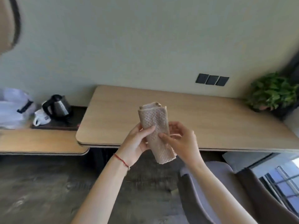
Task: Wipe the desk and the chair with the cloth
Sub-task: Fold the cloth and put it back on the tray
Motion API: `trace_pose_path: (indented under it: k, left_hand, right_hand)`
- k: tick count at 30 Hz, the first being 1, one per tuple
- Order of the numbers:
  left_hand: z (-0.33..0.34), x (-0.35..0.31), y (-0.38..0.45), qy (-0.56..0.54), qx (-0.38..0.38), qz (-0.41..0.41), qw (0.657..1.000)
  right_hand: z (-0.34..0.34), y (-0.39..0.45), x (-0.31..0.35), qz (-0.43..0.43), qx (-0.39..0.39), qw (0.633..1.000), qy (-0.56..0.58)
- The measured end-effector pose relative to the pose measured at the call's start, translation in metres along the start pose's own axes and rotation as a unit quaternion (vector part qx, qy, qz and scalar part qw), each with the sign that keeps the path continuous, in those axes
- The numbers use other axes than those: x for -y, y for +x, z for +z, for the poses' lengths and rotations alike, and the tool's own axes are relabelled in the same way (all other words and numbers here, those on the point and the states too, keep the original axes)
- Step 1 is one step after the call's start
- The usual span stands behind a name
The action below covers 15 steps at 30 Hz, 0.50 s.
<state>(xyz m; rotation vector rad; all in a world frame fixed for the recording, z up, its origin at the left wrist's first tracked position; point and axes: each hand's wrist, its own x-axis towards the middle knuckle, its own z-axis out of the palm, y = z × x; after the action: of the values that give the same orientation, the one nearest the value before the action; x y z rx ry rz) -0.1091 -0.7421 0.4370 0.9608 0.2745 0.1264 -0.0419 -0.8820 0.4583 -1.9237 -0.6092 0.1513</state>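
A beige waffle-textured cloth (pixel 155 125), folded into a long strip, is held upright in the air above the front edge of the light wooden desk (pixel 218 120). My left hand (pixel 137 139) grips its left side, thumb across the front. My right hand (pixel 181 139) pinches its right edge with the fingertips. A red string bracelet circles my left wrist. The grey padded chair (pixel 210 191) stands at the lower right, partly under the desk and partly hidden by my right forearm.
A lower wooden shelf (pixel 40 143) at the left carries a dark tray with a black kettle (pixel 56 107) and white cups (pixel 40 118), beside a white plastic bag (pixel 13 107). A potted green plant (pixel 273 92) stands at the desk's far right. Black wall switches (pixel 212 80) sit above the desk.
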Motion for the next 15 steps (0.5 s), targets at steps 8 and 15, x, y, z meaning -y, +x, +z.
trace_pose_path:
  k: [8, 15]
  left_hand:
    - [-0.127, -0.079, 0.059, -0.155, 0.016, -0.002, 0.988]
    - [-0.229, -0.137, 0.134, -0.136, 0.034, 0.054, 0.989]
  right_hand:
    - [0.122, 0.115, 0.039, -0.059, 0.063, 0.996, -0.016]
    - [0.218, 0.218, 0.055, -0.205, 0.065, 0.976, -0.044]
